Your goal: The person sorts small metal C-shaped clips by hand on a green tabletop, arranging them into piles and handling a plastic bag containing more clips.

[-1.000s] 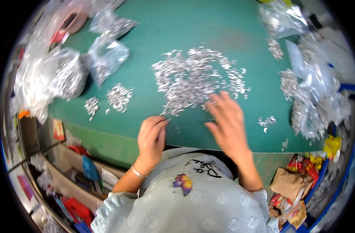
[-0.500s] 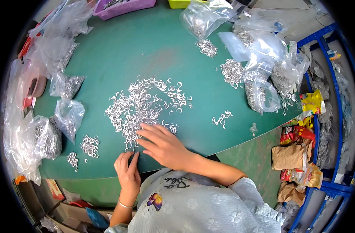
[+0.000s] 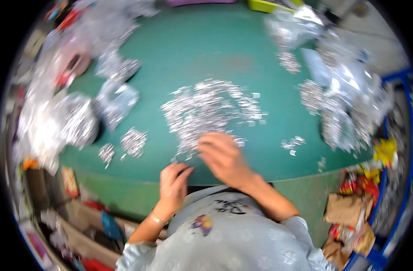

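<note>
1. A loose heap of small silvery metal parts (image 3: 206, 110) lies mid-surface on the green surface (image 3: 188, 49), reaching toward its near edge.
2. The right hand (image 3: 222, 158) lies flat, fingers spread, on the heap's near fringe.
3. The left hand (image 3: 174, 183) rests loosely curled at the near edge; whether it holds anything cannot be told.
4. Sorting seems in hand; the next move calls for a fine pinch.

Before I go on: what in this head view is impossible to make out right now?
- Small silver parts on the green table: motion blur smears them, shape unreadable.
- Left hand: curled at the table edge; whether it grips anything is hidden by its own fingers.
- Right hand: covers the parts beneath it.
- Clear bags at the rim: contents blurred, fisheye-bent.
</note>
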The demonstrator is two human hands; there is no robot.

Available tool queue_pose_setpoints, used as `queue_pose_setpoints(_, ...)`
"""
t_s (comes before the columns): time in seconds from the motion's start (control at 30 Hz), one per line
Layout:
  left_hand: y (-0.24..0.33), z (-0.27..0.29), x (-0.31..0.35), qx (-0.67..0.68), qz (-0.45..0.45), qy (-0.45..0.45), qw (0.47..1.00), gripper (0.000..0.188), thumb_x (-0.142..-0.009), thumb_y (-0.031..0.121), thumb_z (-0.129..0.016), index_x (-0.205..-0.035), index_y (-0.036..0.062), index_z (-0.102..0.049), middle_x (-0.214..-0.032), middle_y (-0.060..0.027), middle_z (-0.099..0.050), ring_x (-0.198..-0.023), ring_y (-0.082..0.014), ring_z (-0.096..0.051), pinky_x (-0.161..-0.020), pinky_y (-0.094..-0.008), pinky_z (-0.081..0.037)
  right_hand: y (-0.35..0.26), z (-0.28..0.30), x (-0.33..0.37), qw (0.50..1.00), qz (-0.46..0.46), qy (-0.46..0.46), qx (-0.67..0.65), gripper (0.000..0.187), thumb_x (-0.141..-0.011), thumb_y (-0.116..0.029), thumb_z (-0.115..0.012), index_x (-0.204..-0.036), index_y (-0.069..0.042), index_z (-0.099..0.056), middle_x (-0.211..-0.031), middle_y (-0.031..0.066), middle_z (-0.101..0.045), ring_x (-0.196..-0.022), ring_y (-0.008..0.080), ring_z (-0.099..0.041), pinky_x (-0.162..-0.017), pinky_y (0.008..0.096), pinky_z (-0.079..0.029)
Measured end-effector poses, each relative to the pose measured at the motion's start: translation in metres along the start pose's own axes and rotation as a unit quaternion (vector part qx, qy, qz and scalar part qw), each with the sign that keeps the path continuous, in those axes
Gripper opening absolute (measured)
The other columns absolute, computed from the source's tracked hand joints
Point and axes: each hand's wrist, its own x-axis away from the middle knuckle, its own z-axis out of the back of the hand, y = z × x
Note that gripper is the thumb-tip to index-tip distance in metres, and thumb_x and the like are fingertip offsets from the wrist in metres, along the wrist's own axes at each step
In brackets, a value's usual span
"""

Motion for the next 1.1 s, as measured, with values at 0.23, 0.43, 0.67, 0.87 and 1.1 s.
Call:
queue_pose_setpoints(0.23, -0.001, 0.008, 0.005, -0.009, -0.024, -0.043, 0.999, 0.042, -0.072, -0.002, -0.063, -0.113, -0.0009, -0.066, -0.121, -0.0131, -0.061, -0.111, -0.0292, -0.056, -0.089, -0.0412, -0.043, -0.008, -0.005, -0.01, 0.996, -0.046, -0.072, 0.009, 0.027, -0.076, 0.003, -0.067, -0.102, -0.005, -0.071, -0.109, 0.0064, -0.065, -0.104, 0.0283, -0.059, -0.088, 0.0405, -0.044)
queue_pose_setpoints(0.43, -0.005, 0.0, 0.017, 0.035, -0.013, 0.0, 0.999, 0.041, -0.074, 0.002, -0.061, -0.114, -0.0048, -0.063, -0.12, -0.0137, -0.059, -0.111, -0.0302, -0.056, -0.089, -0.0406, -0.047, -0.012, -0.03, -0.026, 0.966, 0.075, -0.245, 0.041, 0.04, -0.074, 0.005, -0.06, -0.111, -0.008, -0.069, -0.13, 0.0058, -0.058, -0.127, 0.0306, -0.048, -0.104, 0.051, -0.035)
queue_pose_setpoints(0.67, -0.012, 0.006, 0.017, 0.052, 0.025, 0.037, 0.998, 0.037, -0.069, -0.005, -0.064, -0.105, -0.0057, -0.065, -0.111, -0.015, -0.061, -0.103, -0.032, -0.06, -0.085, -0.04, -0.05, -0.006, -0.008, -0.017, 0.938, 0.045, -0.29, 0.183, 0.045, -0.078, 0.006, -0.059, -0.121, -0.004, -0.064, -0.139, 0.0005, -0.055, -0.14, 0.0245, -0.039, -0.115, 0.0607, -0.018)
queue_pose_setpoints(0.87, -0.032, 0.014, 0.002, 0.004, 0.049, 0.084, 0.995, 0.029, -0.071, -0.009, -0.067, -0.1, -0.0041, -0.065, -0.104, -0.0131, -0.062, -0.099, -0.0315, -0.06, -0.082, -0.0392, -0.049, 0.006, 0.01, -0.008, 0.949, -0.015, -0.223, 0.221, 0.033, -0.085, -0.007, -0.067, -0.118, -0.003, -0.065, -0.139, 0.0011, -0.054, -0.139, 0.0255, -0.04, -0.113, 0.0624, -0.021)
queue_pose_setpoints(1.1, -0.035, 0.018, -0.009, -0.069, 0.096, 0.153, 0.981, 0.033, -0.075, -0.003, -0.073, -0.107, 0.0014, -0.065, -0.103, -0.0096, -0.059, -0.097, -0.0288, -0.057, -0.083, -0.0383, -0.042, -0.012, 0.004, -0.004, 0.958, 0.066, -0.244, 0.136, 0.044, -0.08, -0.016, -0.072, -0.122, -0.004, -0.063, -0.141, 0.0045, -0.053, -0.139, 0.0278, -0.04, -0.112, 0.0607, -0.025)
